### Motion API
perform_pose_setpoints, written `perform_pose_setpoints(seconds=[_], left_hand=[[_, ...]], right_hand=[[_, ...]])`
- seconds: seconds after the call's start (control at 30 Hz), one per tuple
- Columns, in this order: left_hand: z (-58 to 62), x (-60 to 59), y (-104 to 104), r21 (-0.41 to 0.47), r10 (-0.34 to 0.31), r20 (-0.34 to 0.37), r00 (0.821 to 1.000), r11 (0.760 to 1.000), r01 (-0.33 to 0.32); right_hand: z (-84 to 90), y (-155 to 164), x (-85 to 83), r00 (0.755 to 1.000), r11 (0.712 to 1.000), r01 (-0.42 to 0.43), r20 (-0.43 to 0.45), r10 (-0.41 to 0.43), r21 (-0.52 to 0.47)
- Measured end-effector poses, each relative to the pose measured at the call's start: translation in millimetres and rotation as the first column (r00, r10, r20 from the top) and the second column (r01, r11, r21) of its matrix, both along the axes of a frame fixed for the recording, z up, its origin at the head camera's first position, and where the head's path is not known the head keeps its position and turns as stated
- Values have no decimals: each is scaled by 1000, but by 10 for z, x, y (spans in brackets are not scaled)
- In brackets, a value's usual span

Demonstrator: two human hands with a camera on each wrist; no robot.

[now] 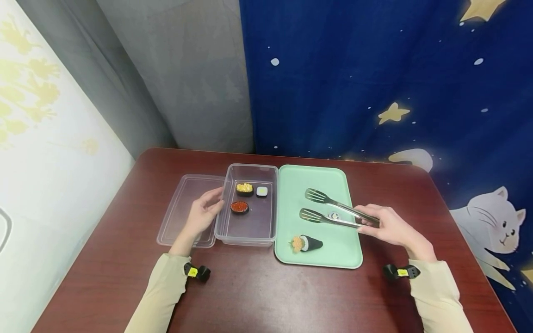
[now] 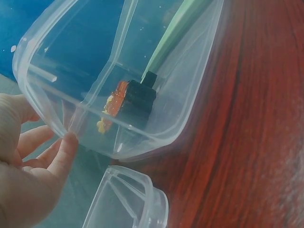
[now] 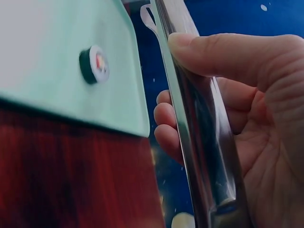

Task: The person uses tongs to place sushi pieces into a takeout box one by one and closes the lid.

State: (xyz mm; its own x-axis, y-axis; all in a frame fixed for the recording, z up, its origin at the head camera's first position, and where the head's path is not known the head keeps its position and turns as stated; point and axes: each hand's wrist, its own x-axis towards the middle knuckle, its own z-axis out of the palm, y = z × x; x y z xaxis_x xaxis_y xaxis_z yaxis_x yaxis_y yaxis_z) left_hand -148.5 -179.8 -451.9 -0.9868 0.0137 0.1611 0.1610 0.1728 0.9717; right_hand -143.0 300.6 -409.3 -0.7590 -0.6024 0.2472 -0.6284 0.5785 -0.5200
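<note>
Right hand (image 1: 391,227) grips tongs (image 1: 333,210) (tips apart) over the sushi roll (image 1: 333,216)

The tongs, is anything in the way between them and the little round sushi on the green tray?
Nothing visible. The tongs, held by the right hand, hover open over the small sushi roll on the tray; the cone roll lies off to the side.

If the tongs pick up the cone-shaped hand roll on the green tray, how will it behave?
The hand roll lies on its side on the tray and tapers, so it may roll in a curve. Its orange filling end looks bumpy, probably easier to catch. The tongs are smooth metal, so it might slip.
</note>
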Motion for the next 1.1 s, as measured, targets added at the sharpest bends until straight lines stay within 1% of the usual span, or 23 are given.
perform_pose_setpoints(seconds=[0.1, 0.17, 0.3, 0.53, 0.77, 1.0, 1.1], left_hand=[[92, 40, 33, -12, -3, 0, 1000, 1000, 3], [114, 51, 43, -11, -3, 3, 1000, 1000, 3], [124, 54, 50, -11, -5, -2, 1000, 1000, 5], [94, 48, 39, 14, -8, 1, 1000, 1000, 8], [80, 44, 36, 25, -5, 9, 1000, 1000, 5], [88, 44, 37, 23, -3, 3, 1000, 1000, 3], [91, 43, 37, 22, -2, 2, 1000, 1000, 2]], right_hand=[[-60, 121, 86, 999, 999, 40, -6, -40, 7], [-104, 199, 138, 998, 998, 69, -5, -69, 6], [-204, 341, 234, 992, 992, 127, 6, -127, 12], [-387, 511, 368, 978, 980, 200, 55, -200, 8], [-509, 552, 407, 969, 970, 242, 51, -242, 4], [-529, 531, 410, 970, 970, 242, -3, -243, -28], [-544, 536, 415, 969, 969, 246, -8, -247, -37]])
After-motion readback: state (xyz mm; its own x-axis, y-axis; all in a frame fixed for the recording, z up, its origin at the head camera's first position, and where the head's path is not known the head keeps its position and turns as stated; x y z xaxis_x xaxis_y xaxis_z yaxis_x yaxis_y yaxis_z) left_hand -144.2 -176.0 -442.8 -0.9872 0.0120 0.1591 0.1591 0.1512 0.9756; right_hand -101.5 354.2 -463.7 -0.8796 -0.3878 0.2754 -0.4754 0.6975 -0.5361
